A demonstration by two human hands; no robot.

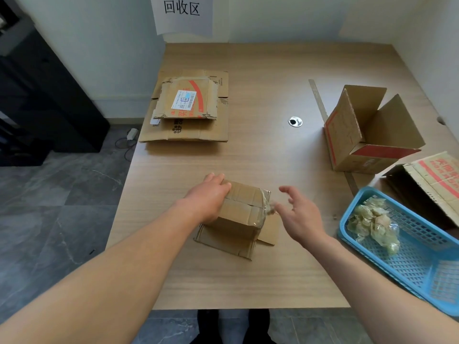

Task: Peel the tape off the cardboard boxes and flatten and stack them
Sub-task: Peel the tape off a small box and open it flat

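A small cardboard box (242, 214) stands on the wooden table (260, 155) in front of me, its lower flaps splayed out. My left hand (211, 197) rests on its top left side, fingers curled over the far edge. Clear tape (265, 207) runs down the box's right side and is partly lifted. My right hand (299, 214) is beside that edge, thumb and forefinger pinching the loose tape end, other fingers spread. A stack of flattened boxes (188, 108) lies at the far left of the table.
An open box with red print (357, 135) stands at the right, and another red-printed box (437, 184) lies on its side at the right edge. A blue basket (412, 259) holding crumpled tape sits near right. A cable hole (295, 121) marks the table's middle.
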